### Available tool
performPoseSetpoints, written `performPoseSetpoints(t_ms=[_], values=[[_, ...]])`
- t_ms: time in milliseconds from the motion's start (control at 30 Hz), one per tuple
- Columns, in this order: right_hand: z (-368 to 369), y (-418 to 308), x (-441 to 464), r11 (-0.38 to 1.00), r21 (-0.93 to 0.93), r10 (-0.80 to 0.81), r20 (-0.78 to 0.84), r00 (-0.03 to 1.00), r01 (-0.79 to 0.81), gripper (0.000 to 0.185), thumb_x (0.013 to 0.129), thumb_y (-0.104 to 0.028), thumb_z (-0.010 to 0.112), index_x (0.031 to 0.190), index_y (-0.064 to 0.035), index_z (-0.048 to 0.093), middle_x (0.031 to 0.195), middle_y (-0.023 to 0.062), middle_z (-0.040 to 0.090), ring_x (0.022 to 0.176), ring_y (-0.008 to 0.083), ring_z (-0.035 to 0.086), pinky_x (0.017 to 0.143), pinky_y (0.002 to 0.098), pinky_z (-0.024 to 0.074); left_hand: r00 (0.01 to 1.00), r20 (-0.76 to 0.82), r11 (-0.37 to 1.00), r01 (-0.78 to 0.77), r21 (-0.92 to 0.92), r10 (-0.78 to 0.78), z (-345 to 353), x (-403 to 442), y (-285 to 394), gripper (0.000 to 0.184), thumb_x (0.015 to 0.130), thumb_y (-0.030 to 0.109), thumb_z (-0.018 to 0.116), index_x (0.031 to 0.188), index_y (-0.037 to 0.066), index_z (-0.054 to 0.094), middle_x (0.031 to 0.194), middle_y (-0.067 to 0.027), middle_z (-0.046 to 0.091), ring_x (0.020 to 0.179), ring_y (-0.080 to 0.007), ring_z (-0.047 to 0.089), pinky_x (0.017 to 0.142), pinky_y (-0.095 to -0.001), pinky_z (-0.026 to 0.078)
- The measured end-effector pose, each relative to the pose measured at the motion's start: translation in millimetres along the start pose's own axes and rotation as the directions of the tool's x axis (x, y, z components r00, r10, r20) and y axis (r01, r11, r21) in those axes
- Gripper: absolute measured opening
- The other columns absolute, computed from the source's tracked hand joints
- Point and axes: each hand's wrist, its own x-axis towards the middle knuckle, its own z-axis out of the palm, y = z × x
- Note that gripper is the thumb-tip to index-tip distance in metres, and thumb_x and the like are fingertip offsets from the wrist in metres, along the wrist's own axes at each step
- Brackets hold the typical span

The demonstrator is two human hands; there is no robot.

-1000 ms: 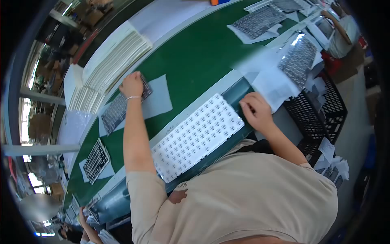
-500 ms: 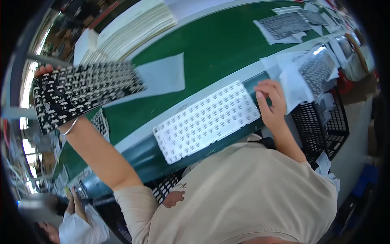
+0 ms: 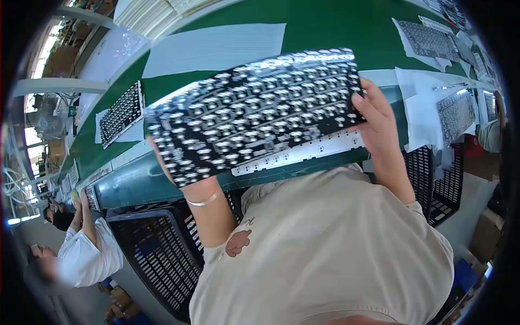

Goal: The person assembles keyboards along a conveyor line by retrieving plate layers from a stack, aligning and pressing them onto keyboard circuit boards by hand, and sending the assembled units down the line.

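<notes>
A black keyboard circuit board [image 3: 254,108], covered in rows of small white parts, is held up above the bench edge, its left end lower and nearer to me. My left hand [image 3: 199,188] grips its lower left end, with most of the fingers hidden behind it. At the right end my right hand [image 3: 377,111] is closed on the edge, thumb on the front face. Partly covered below the board lies a white keyboard-sized panel [image 3: 306,153] with small dark marks. Another black keyboard board [image 3: 122,115] rests on paper at the left.
White paper [image 3: 216,46] lies on the green bench [image 3: 325,24], near a stack of sheets [image 3: 145,13]. More boards [image 3: 428,40] sit on paper at right. Black crates [image 3: 154,260] stand below the bench. At lower left sits a co-worker [image 3: 92,252] in white.
My left hand has brought the black board from the far left to the middle, over the white panel. My right hand has taken hold of its right end. The view has shifted.
</notes>
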Motion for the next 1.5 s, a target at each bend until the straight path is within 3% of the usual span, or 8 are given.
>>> performPoseSetpoints(t_ms=[133, 233, 267, 300, 600, 833, 1000, 1500], values=[[-29, -1, -30, 0.981, -0.184, 0.026, -0.146, 0.989, -0.053, 0.040, 0.097, -0.006, 0.053, 0.136, 0.0019, 0.047, 0.098, 0.0058, 0.066, 0.071, 0.0072, 0.061, 0.054, 0.0208, 0.0469, 0.958, -0.172, 0.967, 0.207, -0.147, -0.231, 12, -55, -10, 0.065, 0.100, 0.048, 0.048, 0.145, 0.001, 0.043, 0.144, -0.0179, 0.049, 0.136, -0.0333, 0.043, 0.115, -0.0531, 0.028], [-38, -1, -43, 0.932, -0.359, -0.024, -0.188, 0.982, -0.046, 0.042, 0.096, -0.002, 0.052, 0.138, 0.0030, 0.045, 0.098, 0.0058, 0.065, 0.077, 0.0079, 0.061, 0.064, 0.0207, 0.0483, 0.920, -0.377, 0.578, 0.251, 0.776, 0.106, 5, -81, -15, 0.038, 0.099, 0.026, 0.056, 0.128, 0.000, 0.054, 0.113, -0.0082, 0.064, 0.092, -0.0153, 0.063, 0.075, -0.0282, 0.053], [-40, -1, -47, 0.898, -0.440, -0.069, -0.174, 0.982, -0.014, 0.043, 0.096, 0.000, 0.053, 0.138, 0.0033, 0.045, 0.099, 0.0057, 0.065, 0.080, 0.0080, 0.061, 0.068, 0.0206, 0.0485, 0.876, -0.447, 0.490, 0.314, 0.813, 0.180, 21, -81, -23, 0.024, 0.099, 0.016, 0.054, 0.120, 0.003, 0.057, 0.097, -0.0003, 0.064, 0.068, -0.0025, 0.055, 0.050, -0.0167, 0.042], [-42, -1, -49, 0.856, -0.516, -0.116, -0.158, 0.981, 0.018, 0.044, 0.095, 0.002, 0.053, 0.138, 0.0036, 0.044, 0.099, 0.0057, 0.065, 0.083, 0.0080, 0.061, 0.072, 0.0206, 0.0487, 0.841, -0.521, 0.443, 0.415, 0.794, 0.146, 36, -82, -22, 0.023, 0.100, 0.015, 0.053, 0.119, 0.003, 0.059, 0.094, 0.0014, 0.065, 0.065, 0.0006, 0.053, 0.046, -0.0147, 0.039], [-61, 4, -42, 0.860, -0.499, -0.049, -0.280, 0.959, -0.102, 0.027, 0.089, -0.001, 0.067, 0.116, 0.0043, 0.065, 0.095, 0.0006, 0.061, 0.083, 0.0060, 0.055, 0.072, 0.0190, 0.0466, 0.873, -0.479, 0.344, 0.423, 0.838, 0.093, 22, -94, -12, 0.033, 0.100, 0.008, 0.052, 0.132, 0.001, 0.053, 0.091, 0.0024, 0.063, 0.059, 0.0023, 0.047, 0.047, -0.0126, 0.037], [-59, 5, -21, 0.624, -0.782, -0.219, -0.195, 0.956, -0.017, 0.032, 0.083, -0.005, 0.072, 0.114, -0.0006, 0.068, 0.091, 0.0033, 0.061, 0.078, 0.0103, 0.056, 0.068, 0.0239, 0.0476, 0.897, -0.420, 0.263, 0.376, 0.889, 0.138, 11, -85, -23, 0.036, 0.096, 0.003, 0.057, 0.132, -0.004, 0.055, 0.078, 0.0057, 0.049, 0.065, -0.0012, 0.040, 0.058, -0.0163, 0.033], [-57, 4, -17, 0.563, -0.827, -0.231, -0.154, 0.961, 0.003, 0.032, 0.082, -0.004, 0.071, 0.113, 0.0002, 0.068, 0.089, 0.0048, 0.058, 0.074, 0.0122, 0.055, 0.066, 0.0250, 0.0483, 0.952, -0.270, 0.077, 0.261, 0.962, 0.144, 9, -78, -26, 0.034, 0.096, 0.002, 0.056, 0.129, -0.002, 0.059, 0.098, -0.0005, 0.046, 0.081, -0.0066, 0.044, 0.067, -0.0203, 0.040], [-50, -7, -14, 0.370, -0.928, -0.189, -0.119, 0.975, -0.041, 0.035, 0.084, -0.005, 0.070, 0.118, -0.0005, 0.066, 0.101, 0.0079, 0.062, 0.083, 0.0184, 0.060, 0.072, 0.0282, 0.0505, 0.955, -0.267, -0.066, 0.277, 0.959, 0.128, -7, -73, -33, 0.036, 0.095, 0.007, 0.060, 0.130, -0.001, 0.060, 0.095, -0.0024, 0.050, 0.080, -0.0094, 0.047, 0.069, -0.0231, 0.043]])
